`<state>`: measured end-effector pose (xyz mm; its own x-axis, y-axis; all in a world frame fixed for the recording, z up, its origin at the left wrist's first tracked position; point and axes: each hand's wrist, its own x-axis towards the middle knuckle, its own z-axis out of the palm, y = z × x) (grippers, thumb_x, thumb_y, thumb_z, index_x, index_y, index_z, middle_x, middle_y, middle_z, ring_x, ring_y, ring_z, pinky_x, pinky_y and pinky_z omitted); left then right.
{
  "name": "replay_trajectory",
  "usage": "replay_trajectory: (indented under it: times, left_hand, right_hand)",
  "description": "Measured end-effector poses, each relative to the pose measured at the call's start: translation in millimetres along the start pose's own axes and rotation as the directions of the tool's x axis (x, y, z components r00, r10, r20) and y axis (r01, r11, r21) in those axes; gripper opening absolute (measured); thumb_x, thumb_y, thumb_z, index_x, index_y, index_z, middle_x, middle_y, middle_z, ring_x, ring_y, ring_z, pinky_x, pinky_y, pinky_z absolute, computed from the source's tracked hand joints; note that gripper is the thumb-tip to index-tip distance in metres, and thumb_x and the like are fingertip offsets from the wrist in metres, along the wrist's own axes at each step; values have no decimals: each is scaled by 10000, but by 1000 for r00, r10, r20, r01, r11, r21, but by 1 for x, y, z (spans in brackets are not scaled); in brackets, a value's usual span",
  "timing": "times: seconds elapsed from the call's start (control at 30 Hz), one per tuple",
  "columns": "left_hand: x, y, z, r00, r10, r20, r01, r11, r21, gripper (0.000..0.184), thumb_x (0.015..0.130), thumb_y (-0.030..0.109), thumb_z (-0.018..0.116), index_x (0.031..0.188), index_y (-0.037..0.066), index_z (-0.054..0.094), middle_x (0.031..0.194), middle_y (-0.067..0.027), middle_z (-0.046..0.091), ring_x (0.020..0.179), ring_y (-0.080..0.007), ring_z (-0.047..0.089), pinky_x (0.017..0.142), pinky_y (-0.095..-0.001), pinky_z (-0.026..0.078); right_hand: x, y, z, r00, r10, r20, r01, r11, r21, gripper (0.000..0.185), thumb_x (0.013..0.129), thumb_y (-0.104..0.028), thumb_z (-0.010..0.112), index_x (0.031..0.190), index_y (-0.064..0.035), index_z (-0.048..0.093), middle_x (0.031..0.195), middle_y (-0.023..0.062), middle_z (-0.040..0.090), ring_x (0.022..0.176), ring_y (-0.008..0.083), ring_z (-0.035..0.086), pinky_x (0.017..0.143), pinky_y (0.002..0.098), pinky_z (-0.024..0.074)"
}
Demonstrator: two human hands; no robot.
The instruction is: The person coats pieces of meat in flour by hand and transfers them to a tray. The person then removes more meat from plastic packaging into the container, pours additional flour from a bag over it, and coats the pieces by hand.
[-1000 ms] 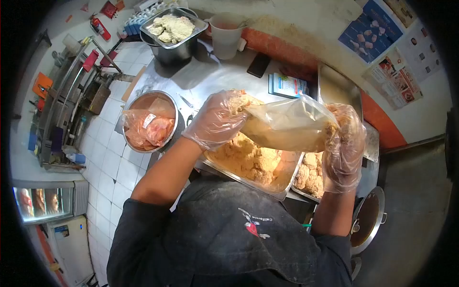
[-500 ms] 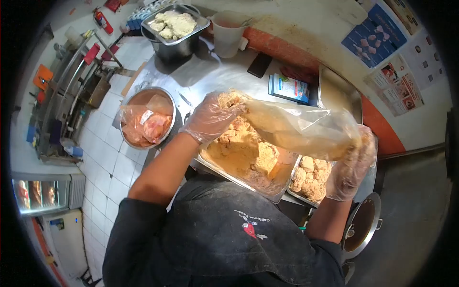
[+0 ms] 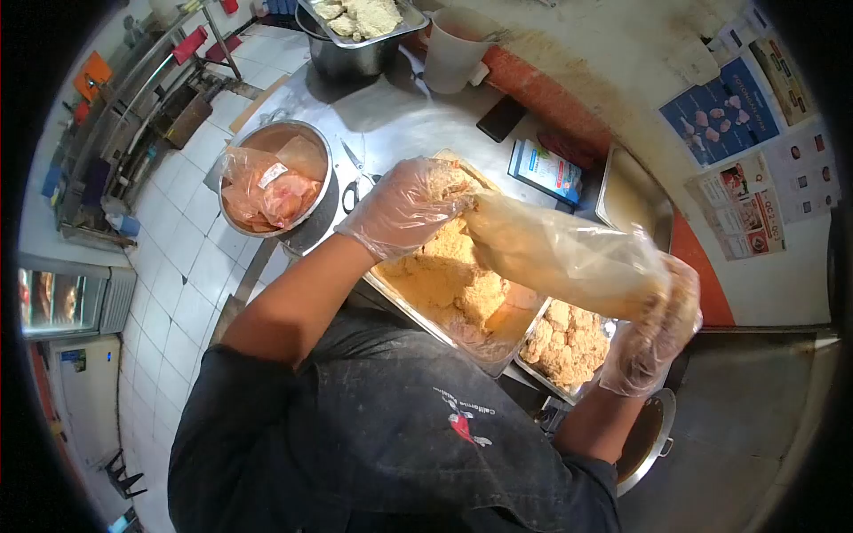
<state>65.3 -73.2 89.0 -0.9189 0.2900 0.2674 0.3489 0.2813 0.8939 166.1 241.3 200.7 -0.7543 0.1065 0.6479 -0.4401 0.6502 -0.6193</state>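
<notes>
A clear plastic bag (image 3: 560,253), cloudy with breading, is stretched between my two gloved hands above a metal tray. My left hand (image 3: 409,206) is closed on one end, and its fingers are caked with breading. At the bag's other end, lower and to the right, my right hand (image 3: 656,324) is closed round the plastic. Beneath them, flour-like yellow breading (image 3: 431,275) is heaped in the tray, partly hidden by the bag and my left hand. Breaded pieces (image 3: 564,342) fill a smaller tray below the bag, near my right wrist.
A steel bowl (image 3: 327,178) holds bagged raw meat (image 3: 271,186) at left. Scissors (image 3: 355,173) lie beside it. Farther back are a pot (image 3: 351,60) under a pan, a plastic pitcher (image 3: 453,53), a phone (image 3: 501,119) and a blue-white packet (image 3: 546,169). A large pan (image 3: 644,444) stands lower right.
The view has shifted, so the pot and pitcher sit higher in it. Both hands keep hold of the bag, which now slopes down more to the right.
</notes>
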Motion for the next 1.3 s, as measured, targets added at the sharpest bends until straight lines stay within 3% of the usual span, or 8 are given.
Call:
replay_trajectory:
  times: [0.4,0.47,0.53,0.63,0.8,1.13,1.23,1.3]
  left_hand:
    - [-14,17,-1,1000,9,18,-12,986,164,238,959,274,761,1096,81,788,1075,-155,776,979,-388,717,861,-458,575]
    - [-16,2,1,990,115,-80,-97,974,205,234,958,260,768,1096,72,787,1063,-157,774,969,-370,721,853,-446,580]
    - [-22,5,3,990,-7,-142,20,995,95,243,956,225,781,1129,56,771,1040,-154,767,971,-326,723,864,-417,580]
    - [-24,-36,10,965,187,-186,-147,968,205,270,949,192,790,1166,37,745,1017,-148,756,969,-300,720,870,-401,577]
    - [-24,-42,9,987,71,-143,-53,991,124,213,976,155,747,1146,27,730,965,-134,745,939,-267,725,846,-376,580]
    - [-23,-10,-3,951,-297,-87,267,930,-254,277,1029,133,703,1245,-37,669,1043,-111,768,964,-248,728,939,-356,566]
    - [-27,-16,0,952,126,-279,-36,951,308,219,979,188,750,1129,29,745,1038,-147,776,948,-323,737,901,-404,590]
    - [-22,-23,-2,953,208,-219,-127,933,336,252,967,208,765,1144,31,746,1067,-161,777,996,-344,731,938,-417,583]
  right_hand:
    - [11,15,5,977,-184,108,203,957,-206,515,1079,-464,617,1066,49,650,952,80,645,868,157,611,753,305,511]
    - [14,8,4,986,-132,104,134,991,-16,526,1080,-465,617,1071,60,654,968,104,664,889,177,632,773,328,521]
    - [12,13,5,962,-243,125,250,968,-39,524,1075,-464,629,1067,59,659,989,109,676,898,188,640,792,340,523]
    - [15,10,6,941,-279,191,309,939,-150,536,1069,-476,636,1060,60,668,1021,123,685,917,210,650,814,353,526]
    - [0,10,11,995,-43,94,50,996,-70,597,1078,-533,582,1072,55,686,1110,146,686,1001,223,662,856,358,539]
    - [-4,6,25,986,-163,20,163,987,14,522,1070,-460,643,1136,57,668,1087,127,686,1016,209,659,888,348,532]
    - [-5,9,22,986,-102,132,101,995,8,490,1086,-442,615,1137,42,663,1048,130,684,964,219,665,850,358,535]
    - [-9,2,29,998,45,43,-49,994,97,452,1106,-424,568,1098,17,666,977,159,688,878,269,684,773,387,546]
